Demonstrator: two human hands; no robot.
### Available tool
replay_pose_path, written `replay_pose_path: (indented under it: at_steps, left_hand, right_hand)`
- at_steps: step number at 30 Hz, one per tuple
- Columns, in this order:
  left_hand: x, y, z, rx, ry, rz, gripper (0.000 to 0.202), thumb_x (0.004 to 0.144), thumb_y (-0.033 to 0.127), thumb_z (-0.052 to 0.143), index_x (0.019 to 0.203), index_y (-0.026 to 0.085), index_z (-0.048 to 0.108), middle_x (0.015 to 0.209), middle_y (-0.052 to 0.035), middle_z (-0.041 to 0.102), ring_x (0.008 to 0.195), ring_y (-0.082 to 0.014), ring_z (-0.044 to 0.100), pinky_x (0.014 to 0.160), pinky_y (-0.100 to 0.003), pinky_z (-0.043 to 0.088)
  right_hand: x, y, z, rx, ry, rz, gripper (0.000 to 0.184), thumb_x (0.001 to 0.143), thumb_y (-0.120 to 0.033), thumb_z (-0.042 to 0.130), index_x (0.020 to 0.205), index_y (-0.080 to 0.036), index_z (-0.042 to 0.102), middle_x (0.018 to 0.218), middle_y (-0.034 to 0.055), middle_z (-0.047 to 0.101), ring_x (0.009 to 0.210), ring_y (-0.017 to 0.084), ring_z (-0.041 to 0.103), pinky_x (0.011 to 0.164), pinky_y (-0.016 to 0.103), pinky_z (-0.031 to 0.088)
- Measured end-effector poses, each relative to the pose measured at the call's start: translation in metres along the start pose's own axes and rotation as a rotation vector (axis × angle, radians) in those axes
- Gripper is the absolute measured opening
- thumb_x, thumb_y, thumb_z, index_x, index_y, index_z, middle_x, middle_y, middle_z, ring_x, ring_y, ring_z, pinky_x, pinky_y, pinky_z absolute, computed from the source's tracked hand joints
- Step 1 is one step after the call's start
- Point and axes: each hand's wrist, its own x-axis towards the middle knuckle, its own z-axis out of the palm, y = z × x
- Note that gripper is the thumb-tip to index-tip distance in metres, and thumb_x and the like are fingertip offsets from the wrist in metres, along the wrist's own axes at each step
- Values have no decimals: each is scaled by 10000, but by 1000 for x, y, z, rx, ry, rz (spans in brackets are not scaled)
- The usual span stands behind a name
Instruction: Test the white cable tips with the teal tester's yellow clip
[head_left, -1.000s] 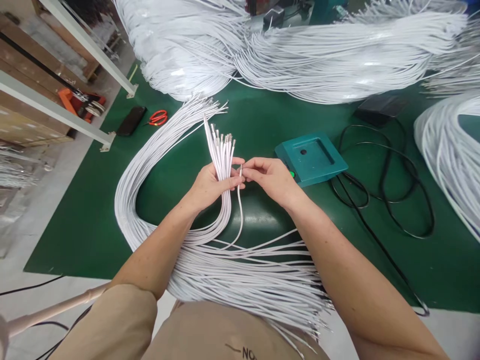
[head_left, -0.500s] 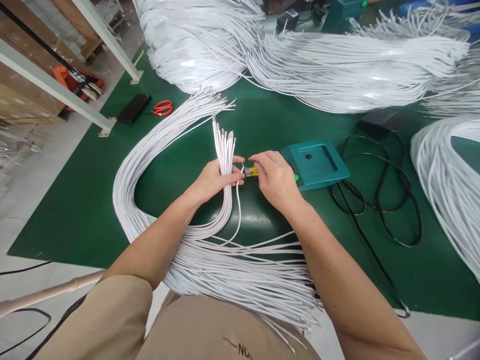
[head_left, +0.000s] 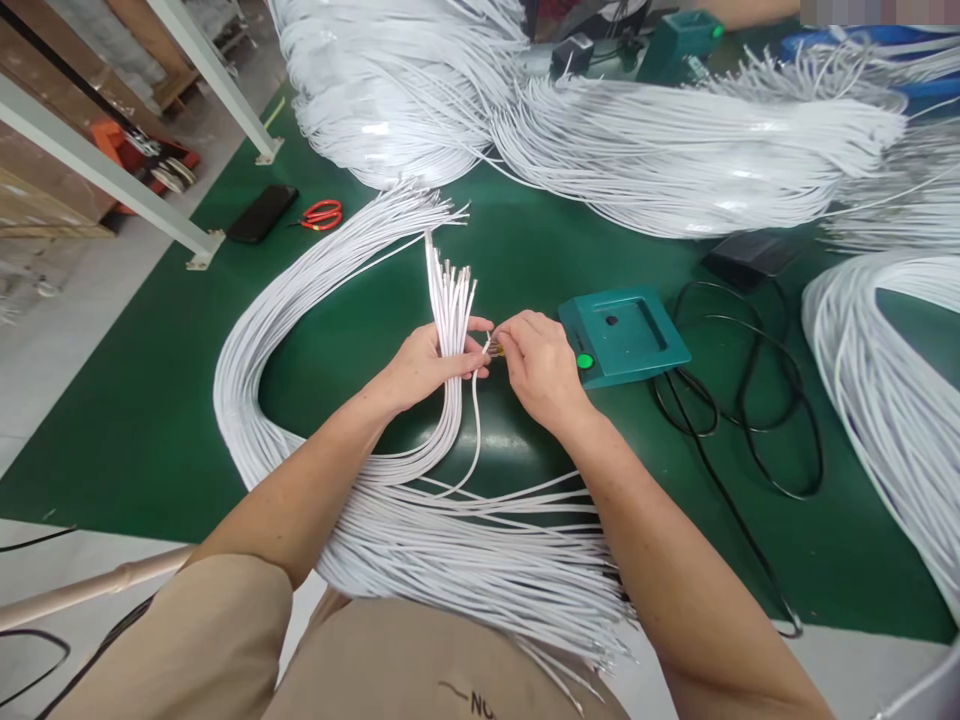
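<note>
My left hand [head_left: 424, 365] is closed round an upright bunch of white cable ends [head_left: 450, 300] with metal tips, and its thumb and forefinger also pinch one single white cable [head_left: 475, 425]. My right hand [head_left: 536, 365] is closed in a pinch on a small yellowish connector [head_left: 496, 346] right at that single cable's tip. Both hands meet above the green table mat [head_left: 165, 400]. The bunch curves down into a big loop of white cables [head_left: 247, 340] that runs to my lap.
A teal test box [head_left: 626, 333] with a green button [head_left: 584, 361] sits just right of my right hand, with black leads [head_left: 750, 420] coiled beside it. Large heaps of white cables [head_left: 675, 140] fill the back and right. Red scissors [head_left: 322, 214] and a dark phone [head_left: 262, 212] lie far left.
My right hand has brought a small yellowish connector to the tip of the single cable and closed in on it. The view has shifted slightly; my left hand keeps its hold.
</note>
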Motion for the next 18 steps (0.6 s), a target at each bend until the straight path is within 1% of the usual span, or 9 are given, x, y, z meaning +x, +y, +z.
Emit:
replay_pose_path:
  at_steps: [3, 5, 6, 9, 11, 13, 14, 16, 18]
  left_hand:
    - [0, -1, 0, -7, 4, 0, 454, 717, 257, 753, 1143, 170, 620, 795, -8, 665, 706, -140, 669, 758, -324, 550]
    - [1, -1, 0, -20, -5, -12, 450, 715, 249, 755, 1135, 160, 620, 790, -11, 671, 701, -141, 671, 757, -324, 549]
    - [1, -1, 0, -32, -6, -21, 447, 714, 241, 755, 1131, 156, 618, 790, -13, 674, 697, -140, 672, 751, -319, 548]
    - [3, -4, 0, -69, 15, -51, 428, 715, 202, 749, 1116, 148, 611, 795, -15, 678, 695, -140, 682, 721, -294, 545]
    - [4, -5, -1, -72, 40, -66, 422, 715, 181, 743, 1112, 143, 605, 798, -18, 678, 709, -150, 695, 694, -270, 538]
    - [5, -7, -2, -59, 66, -75, 424, 718, 174, 738, 1117, 140, 598, 804, -25, 680, 731, -165, 707, 683, -260, 537]
    - [6, -8, -2, -51, 75, -81, 427, 719, 174, 737, 1120, 138, 595, 809, -29, 683, 742, -173, 711, 685, -262, 540]
    - [7, -9, -2, -40, 89, -95, 431, 719, 175, 736, 1122, 136, 587, 813, -38, 689, 757, -184, 717, 703, -277, 552]
    - [8, -9, -1, -35, 98, -108, 435, 713, 175, 742, 1114, 133, 581, 799, -41, 694, 754, -189, 719, 719, -294, 563]
  right_hand:
    - [0, -2, -2, 98, -20, 50, 205, 949, -230, 414, 867, -193, 598, 855, 47, 659, 813, 190, 560, 781, 328, 395]
    - [0, -1, -2, 76, -34, 38, 168, 923, -219, 466, 818, -191, 594, 813, 39, 652, 781, 187, 551, 756, 324, 396]
    - [0, 0, -2, 36, -37, 6, 168, 914, -204, 472, 798, -190, 592, 797, 37, 647, 775, 188, 543, 763, 327, 397]
    - [0, 5, -4, -151, -43, -163, 227, 931, -180, 417, 812, -191, 611, 818, 48, 647, 830, 202, 527, 906, 367, 374]
    - [0, 8, -6, -274, -44, -226, 234, 934, -179, 398, 900, -187, 630, 923, 71, 664, 921, 223, 520, 1001, 404, 319]
    - [1, 10, -10, -367, -69, -196, 234, 916, -156, 408, 997, -167, 627, 1028, 103, 665, 995, 248, 513, 1039, 432, 284]
    - [1, 11, -12, -407, -101, -164, 238, 903, -142, 417, 1018, -153, 625, 1026, 116, 669, 993, 257, 519, 1043, 444, 277]
    - [2, 11, -15, -469, -196, -118, 235, 878, -113, 430, 998, -134, 631, 918, 119, 682, 911, 257, 543, 1041, 456, 279]
    - [3, 11, -18, -498, -271, -108, 228, 856, -92, 444, 962, -132, 642, 828, 108, 678, 838, 248, 550, 1026, 450, 299]
